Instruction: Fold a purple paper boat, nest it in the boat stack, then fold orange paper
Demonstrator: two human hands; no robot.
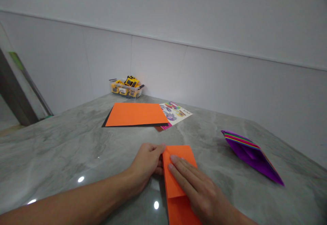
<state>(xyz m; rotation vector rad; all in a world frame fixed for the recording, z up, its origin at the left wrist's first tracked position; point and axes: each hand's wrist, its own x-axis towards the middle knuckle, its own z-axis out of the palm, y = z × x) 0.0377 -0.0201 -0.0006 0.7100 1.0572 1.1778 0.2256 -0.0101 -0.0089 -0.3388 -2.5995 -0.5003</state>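
Note:
A folded sheet of orange paper [176, 192] lies on the grey marbled tabletop in front of me, its long side running toward me. My left hand [149, 162] pinches the paper's far left corner between thumb and curled fingers. Across the upper layer, my right hand [198, 184] lies flat with its fingers stretched out, pressing on the paper. A folded flap covers the far part of the sheet, and its lower edge shows beside the right hand. Part of the near right side is hidden under that hand.
Farther back, a flat orange sheet [136, 114] rests on a black one, overlapping a printed picture sheet [176, 111]. A clear plastic box [125, 90] of yellow toy vehicles stands near the wall. On the right lies a purple folded paper piece with rainbow layers [247, 153].

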